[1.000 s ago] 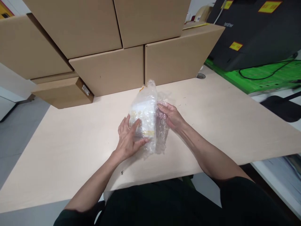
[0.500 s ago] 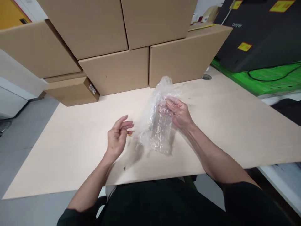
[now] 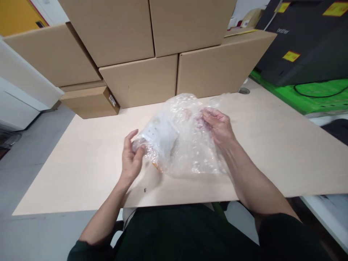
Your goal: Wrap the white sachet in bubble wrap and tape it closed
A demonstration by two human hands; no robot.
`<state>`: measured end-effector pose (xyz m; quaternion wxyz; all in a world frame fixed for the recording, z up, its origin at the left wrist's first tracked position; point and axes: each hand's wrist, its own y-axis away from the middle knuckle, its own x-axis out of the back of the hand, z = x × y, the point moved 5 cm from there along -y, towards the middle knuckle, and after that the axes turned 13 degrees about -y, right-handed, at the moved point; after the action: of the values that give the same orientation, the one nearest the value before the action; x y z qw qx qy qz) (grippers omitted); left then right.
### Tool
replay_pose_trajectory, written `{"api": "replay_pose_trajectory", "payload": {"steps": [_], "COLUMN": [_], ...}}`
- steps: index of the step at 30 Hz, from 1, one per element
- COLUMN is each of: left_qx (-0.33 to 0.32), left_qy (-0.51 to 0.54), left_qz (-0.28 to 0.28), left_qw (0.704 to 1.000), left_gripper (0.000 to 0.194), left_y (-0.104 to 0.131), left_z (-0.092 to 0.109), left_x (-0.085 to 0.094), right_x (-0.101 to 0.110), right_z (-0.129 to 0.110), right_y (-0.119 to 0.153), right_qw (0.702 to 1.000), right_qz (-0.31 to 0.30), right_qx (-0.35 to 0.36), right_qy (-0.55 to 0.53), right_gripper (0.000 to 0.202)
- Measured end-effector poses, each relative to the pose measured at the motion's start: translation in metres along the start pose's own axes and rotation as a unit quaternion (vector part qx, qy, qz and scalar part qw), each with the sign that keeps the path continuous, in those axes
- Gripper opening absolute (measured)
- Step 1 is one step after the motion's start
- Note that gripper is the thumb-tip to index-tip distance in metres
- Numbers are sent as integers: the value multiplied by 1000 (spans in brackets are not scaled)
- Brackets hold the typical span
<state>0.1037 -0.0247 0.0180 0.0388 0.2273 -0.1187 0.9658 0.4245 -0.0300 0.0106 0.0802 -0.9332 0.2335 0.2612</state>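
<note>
A clear bubble wrap sheet is spread between my two hands, above the pale table. A whitish item with small dark marks shows at its left part, and whether it is inside or under the wrap is hard to tell. My left hand grips the left end of the wrap between thumb and fingers. My right hand pinches the wrap at its upper right. A small orange piece shows at the lower left edge of the wrap.
Cardboard boxes stand stacked along the far edge of the table. A flatter box lies at the far left. A roll of tape sits at the back right, near a dark case on a green surface.
The bundled wrap has opened out wide to the left. My left hand, apart from it before, now holds its left end. The whitish item has come into clearer view.
</note>
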Motion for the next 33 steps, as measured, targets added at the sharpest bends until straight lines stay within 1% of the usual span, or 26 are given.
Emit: {"api": "replay_pose_trajectory", "payload": {"steps": [1, 2, 3, 5, 7, 8, 10, 11, 12, 13, 15, 17, 18, 20, 21, 22, 24, 25, 26, 27, 28, 29, 30, 31, 32, 33], "left_qx": [29, 55, 73, 65, 0, -45, -134, -171, -198, -216, -232, -217, -194, -119, -75, -30, 54, 87, 105, 105, 85, 54, 22, 0, -7, 6], "left_qy": [15, 12, -16, -129, -259, -308, -361, -372, -378, -382, -376, -342, -313, -232, -190, -156, -142, -172, -221, -276, -326, -361, -376, -370, -347, -311], "left_qz": [9, 4, -8, -33, -55, -72, -121, -142, -155, -158, -138, -85, -46, 51, 95, 126, 147, 147, 154, 173, 199, 226, 237, 222, 188, 123], "left_qw": [999, 998, 997, 989, 964, 948, 915, 901, 891, 885, 887, 910, 929, 964, 974, 979, 977, 970, 957, 940, 920, 903, 896, 902, 919, 942], "left_gripper": [52, 51, 48, 48, 55, 60, 69, 67, 60, 49, 27, 22, 21, 23, 29, 39, 65, 77, 87, 93, 95, 91, 81, 66, 50, 36], "left_y": [1, 5, 9, 21, 31, 35, 39, 39, 37, 34, 27, 21, 20, 21, 24, 28, 38, 43, 48, 53, 57, 60, 61, 58, 53, 44], "left_z": [-12, -23, -32, -43, -41, -37, -28, -24, -20, -18, -15, -14, -15, -24, -30, -39, -56, -64, -68, -69, -65, -59, -53, -47, -43, -42], "left_x": [9, 17, 23, 30, 26, 19, 0, -10, -17, -22, -23, -10, 1, 30, 45, 58, 80, 88, 96, 102, 107, 109, 108, 103, 95, 83], "right_x": [9, 18, 26, 38, 46, 48, 48, 48, 48, 47, 47, 49, 50, 53, 56, 59, 66, 69, 73, 77, 81, 84, 86, 88, 89, 90], "right_z": [-4, -8, -10, -10, -7, -5, -1, 0, 0, 1, 0, -1, -2, -3, -3, -3, -1, 0, 2, 3, 5, 6, 7, 8, 8, 9], "right_y": [-7, -13, -18, -26, -29, -30, -29, -29, -28, -28, -27, -28, -28, -30, -31, -32, -34, -36, -38, -39, -41, -42, -44, -45, -46, -46], "right_qw": [1000, 999, 998, 991, 982, 979, 976, 976, 976, 976, 974, 972, 971, 969, 967, 964, 958, 952, 946, 938, 929, 919, 908, 898, 887, 878], "right_qz": [18, 33, 44, 63, 77, 82, 80, 78, 75, 73, 72, 75, 78, 87, 92, 97, 101, 100, 99, 96, 93, 91, 88, 86, 83, 83], "right_qx": [0, -4, -8, -25, -40, -43, -43, -40, -38, -35, -32, -31, -31, -30, -30, -30, -34, -38, -41, -45, -48, -51, -51, -52, -52, -51], "right_qy": [11, 28, 52, 116, 168, 183, 195, 197, 201, 204, 210, 219, 223, 231, 237, 244, 268, 285, 307, 330, 356, 381, 406, 429, 450, 468], "right_gripper": [28, 23, 18, 10, 11, 12, 15, 16, 17, 17, 18, 17, 18, 19, 19, 19, 17, 16, 15, 14, 13, 12, 12, 11, 11, 11]}}
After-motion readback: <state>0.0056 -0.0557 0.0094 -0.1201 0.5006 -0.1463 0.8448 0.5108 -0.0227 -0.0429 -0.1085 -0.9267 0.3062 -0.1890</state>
